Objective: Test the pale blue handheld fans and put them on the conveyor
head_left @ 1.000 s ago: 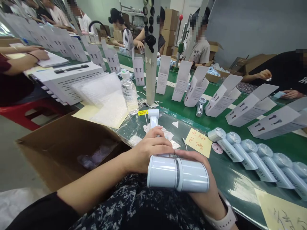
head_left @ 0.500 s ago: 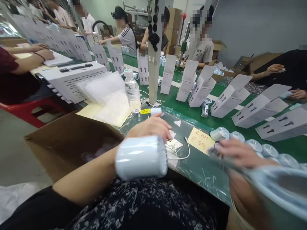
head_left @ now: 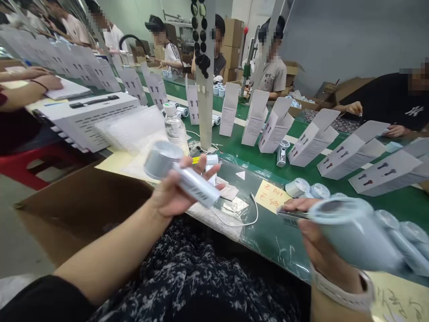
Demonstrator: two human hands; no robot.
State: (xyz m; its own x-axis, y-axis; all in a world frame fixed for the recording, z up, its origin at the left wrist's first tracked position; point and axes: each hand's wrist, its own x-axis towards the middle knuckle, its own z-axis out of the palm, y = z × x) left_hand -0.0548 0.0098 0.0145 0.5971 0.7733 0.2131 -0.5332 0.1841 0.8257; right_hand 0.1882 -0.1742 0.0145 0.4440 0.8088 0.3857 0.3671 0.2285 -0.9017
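Held in my left hand (head_left: 172, 192) is a light-blue handheld device (head_left: 197, 185) with a round drum-like head and a straight handle bearing a barcode label. Its handle lies across my palm between thumb and fingers, with some fingertips spread. My right hand (head_left: 317, 232) grips a second device of the same kind (head_left: 355, 235) by its handle, the wide round head turned up toward me. Below it, several more wrapped light-blue devices (head_left: 320, 191) lie in a row on the green table. A white cable (head_left: 256, 214) curls on the work surface between my hands.
Open white boxes (head_left: 278, 129) stand along the green bench. A metal post (head_left: 205, 98) rises behind a water bottle (head_left: 174, 123). Yellow handwritten notes (head_left: 271, 194) lie on the table, and a cardboard carton (head_left: 77, 214) stands at my left. Co-workers sit across the bench.
My left hand has turned palm up, bringing the device's handle into view. My right hand has moved slightly left and is steadier, with its device raised. The camera view has shifted slightly.
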